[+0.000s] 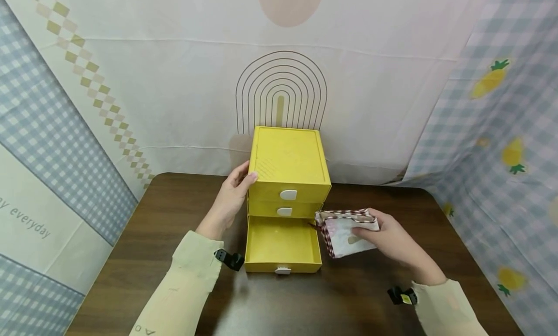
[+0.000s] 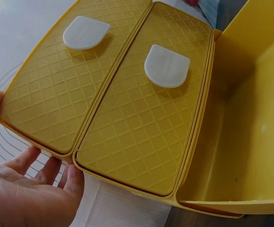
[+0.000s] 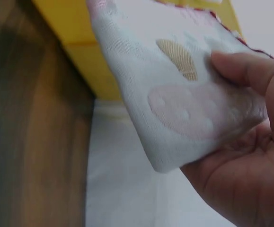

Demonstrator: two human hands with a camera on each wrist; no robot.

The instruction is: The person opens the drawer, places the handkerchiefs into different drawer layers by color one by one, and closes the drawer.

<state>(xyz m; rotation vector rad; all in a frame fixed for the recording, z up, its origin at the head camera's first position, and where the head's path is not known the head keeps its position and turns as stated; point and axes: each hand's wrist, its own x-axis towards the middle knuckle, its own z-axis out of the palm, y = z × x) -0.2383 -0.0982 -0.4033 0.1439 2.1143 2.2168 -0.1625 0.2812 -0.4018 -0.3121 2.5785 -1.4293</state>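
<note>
A small yellow drawer unit (image 1: 289, 154) with white tabs stands on the table, its bottom drawer (image 1: 282, 267) pulled out and the two upper drawers pushed in. My left hand (image 1: 228, 198) rests against the unit's left side, thumb at the top front corner. In the left wrist view its fingertips (image 2: 49, 170) touch the side edge beside the upper drawer fronts. Just right of the pulled-out drawer, my right hand (image 1: 388, 234) holds a folded white cloth (image 1: 344, 236) with a red checked border. The right wrist view shows the thumb on top of the cloth (image 3: 174, 111), fingers underneath.
The dark brown wooden table (image 1: 279, 307) extends around the unit. Behind it hangs a pale printed curtain (image 1: 183, 99), and a blue checked curtain (image 1: 492, 132) with pineapple prints closes off the right side. Black wrist cameras (image 1: 228, 259) are strapped at both sleeves.
</note>
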